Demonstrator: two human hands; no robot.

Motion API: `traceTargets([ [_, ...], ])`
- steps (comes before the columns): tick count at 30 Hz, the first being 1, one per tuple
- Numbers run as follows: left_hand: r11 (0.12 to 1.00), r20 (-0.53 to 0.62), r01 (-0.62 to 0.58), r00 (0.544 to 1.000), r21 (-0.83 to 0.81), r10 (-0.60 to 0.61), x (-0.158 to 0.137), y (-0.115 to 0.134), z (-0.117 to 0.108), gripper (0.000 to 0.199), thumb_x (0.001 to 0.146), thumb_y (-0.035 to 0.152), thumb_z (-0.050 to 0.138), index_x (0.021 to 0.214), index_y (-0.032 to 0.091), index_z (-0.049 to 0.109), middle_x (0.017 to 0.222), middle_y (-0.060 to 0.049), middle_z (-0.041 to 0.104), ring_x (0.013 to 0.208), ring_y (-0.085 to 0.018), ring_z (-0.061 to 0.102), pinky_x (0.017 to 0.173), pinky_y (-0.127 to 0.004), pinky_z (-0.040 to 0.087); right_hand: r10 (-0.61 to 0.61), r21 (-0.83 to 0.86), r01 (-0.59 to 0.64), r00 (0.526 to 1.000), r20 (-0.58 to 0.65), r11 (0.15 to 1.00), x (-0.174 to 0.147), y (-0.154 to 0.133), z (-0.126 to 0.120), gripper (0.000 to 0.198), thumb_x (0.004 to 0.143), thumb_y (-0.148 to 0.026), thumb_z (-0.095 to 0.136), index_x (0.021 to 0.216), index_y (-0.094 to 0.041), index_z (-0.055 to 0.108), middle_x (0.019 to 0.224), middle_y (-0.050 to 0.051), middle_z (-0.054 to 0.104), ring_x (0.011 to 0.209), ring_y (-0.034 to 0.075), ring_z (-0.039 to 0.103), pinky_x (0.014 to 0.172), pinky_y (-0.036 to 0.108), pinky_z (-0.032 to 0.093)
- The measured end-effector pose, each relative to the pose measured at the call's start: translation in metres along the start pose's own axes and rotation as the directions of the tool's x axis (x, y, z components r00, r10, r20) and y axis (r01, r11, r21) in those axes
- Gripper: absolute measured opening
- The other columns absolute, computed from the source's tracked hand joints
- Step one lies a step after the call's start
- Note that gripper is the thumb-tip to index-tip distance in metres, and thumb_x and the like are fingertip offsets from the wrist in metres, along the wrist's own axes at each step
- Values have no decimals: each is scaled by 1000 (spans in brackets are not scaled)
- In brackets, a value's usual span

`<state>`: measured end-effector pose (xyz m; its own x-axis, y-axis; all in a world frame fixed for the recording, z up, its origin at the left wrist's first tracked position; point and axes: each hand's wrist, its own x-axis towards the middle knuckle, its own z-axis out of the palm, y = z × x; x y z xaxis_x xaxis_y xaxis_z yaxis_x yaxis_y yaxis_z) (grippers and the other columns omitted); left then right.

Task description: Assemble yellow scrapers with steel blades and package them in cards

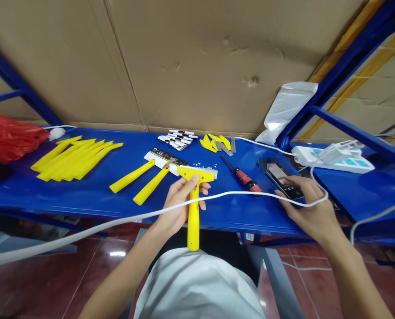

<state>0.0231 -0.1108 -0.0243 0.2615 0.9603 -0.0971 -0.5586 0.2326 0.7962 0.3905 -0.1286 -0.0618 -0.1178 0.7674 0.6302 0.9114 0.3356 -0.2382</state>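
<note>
My left hand [180, 199] is closed around the neck of a yellow scraper [193, 217], its handle pointing down toward me and a metal blade in its wide head. My right hand [312, 204] is over a phone [282, 177] lying on the table, thumb and fingers apart, with a fingertip at the lit screen. Left of the held scraper, two more yellow scrapers [150, 185] rest with their heads on black-and-white printed cards [166, 156]. Small screws [202, 167] lie just behind the held head. A red-and-black screwdriver [247, 180] sits between my hands.
Several yellow handles [72, 161] lie at the left beside a red plastic bag [11, 135]. Behind are white-and-black packets [177, 139], small yellow pieces [210, 142] and metal blades [228, 146]. A white cable [117, 222] crosses in front; a power strip [337, 158] stands at right.
</note>
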Motion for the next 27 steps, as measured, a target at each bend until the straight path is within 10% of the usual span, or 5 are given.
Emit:
traceTargets([
  [10, 1000, -6, -21, 1000, 21, 21, 1, -1, -1, 40, 90, 44, 93, 102, 12, 71, 98, -11, 80, 64, -13, 69, 54, -22, 60, -11, -49, 10, 1000, -14, 999, 8, -6, 15, 37, 106, -45, 67, 133, -20, 66, 132, 17, 77, 111, 34, 80, 91, 48, 66],
  [16, 999, 6, -36, 999, 18, 36, -1, -1, -1, 39, 91, 42, 93, 106, 12, 73, 102, -13, 80, 85, -20, 75, 56, -24, 63, 54, -172, -86, 982, -180, 981, 2, -14, 5, 27, 103, -41, 71, 120, -20, 70, 100, 12, 81, 84, 31, 80, 68, 40, 57],
  [27, 999, 23, -36, 999, 24, 35, -2, 2, 1, 41, 89, 44, 95, 101, 12, 72, 101, -13, 79, 79, -18, 74, 56, -23, 61, 40, -129, -65, 982, -184, 990, 5, -16, 6, 27, 104, -43, 66, 118, -21, 69, 102, 13, 81, 91, 34, 80, 83, 46, 62],
])
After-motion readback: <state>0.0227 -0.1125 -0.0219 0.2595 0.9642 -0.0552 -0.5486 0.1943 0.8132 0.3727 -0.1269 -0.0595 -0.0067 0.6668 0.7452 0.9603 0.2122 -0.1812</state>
